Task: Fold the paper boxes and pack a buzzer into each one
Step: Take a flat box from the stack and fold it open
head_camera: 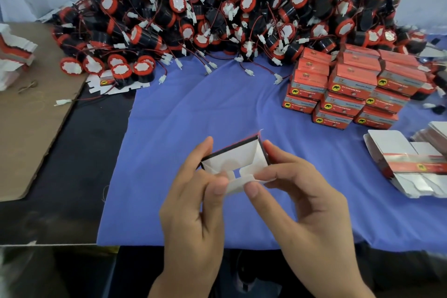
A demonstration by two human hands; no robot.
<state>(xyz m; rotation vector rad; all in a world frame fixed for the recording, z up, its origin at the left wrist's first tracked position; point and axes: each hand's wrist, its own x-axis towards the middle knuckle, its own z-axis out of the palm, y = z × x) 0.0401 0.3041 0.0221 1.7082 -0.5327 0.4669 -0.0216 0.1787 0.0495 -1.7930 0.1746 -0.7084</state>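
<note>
A small paper box (238, 156), white inside with red and black outer edges, is held up over the blue cloth (217, 109) with its open end facing me. My left hand (196, 203) grips its left side, thumb pressing on a white flap. My right hand (300, 198) grips the right side, thumb on the same flap at the box's lower edge. A big heap of black and red buzzers (229, 9) with red wires and white plugs fills the back of the table.
Stacked closed red boxes (350, 89) stand at the right. Flat unfolded box blanks (408, 164) lie at the far right edge. More flat blanks (14, 55) sit on brown cardboard (31, 128) at the left. One flat blank (113, 82) lies under buzzers near the heap's left.
</note>
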